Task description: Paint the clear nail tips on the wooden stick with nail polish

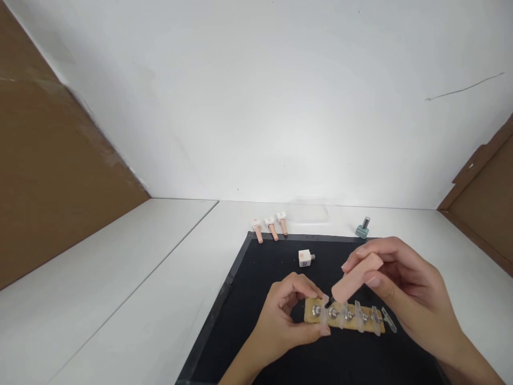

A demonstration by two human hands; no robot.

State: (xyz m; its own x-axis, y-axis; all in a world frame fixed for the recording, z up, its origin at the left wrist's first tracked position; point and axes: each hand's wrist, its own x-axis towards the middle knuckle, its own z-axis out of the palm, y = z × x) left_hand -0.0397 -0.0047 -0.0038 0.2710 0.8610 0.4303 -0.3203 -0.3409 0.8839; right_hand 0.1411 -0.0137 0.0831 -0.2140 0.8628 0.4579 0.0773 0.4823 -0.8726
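My right hand [401,291] pinches the pink cap [356,278] of a nail polish brush, tilted down to the left. Its dark bristle tip [329,302] meets or nearly meets the leftmost clear nail tip [324,310]. That nail tip stands on a wooden nail display stand [354,324] with silver round holders and several clear tips in a row. My left hand [286,315] grips the stand's left end, thumb below and fingers above. Behind the hands, an uncapped white polish bottle [304,258] lies on the black mat.
Three white bottles with pink caps [273,230] lie at the mat's back left edge. A teal bottle [362,230] stands tilted at the back right. A clear plastic tray [308,213] sits near the white wall. The black mat [248,331] covers the white table [160,299]; brown cardboard panels rise at both sides.
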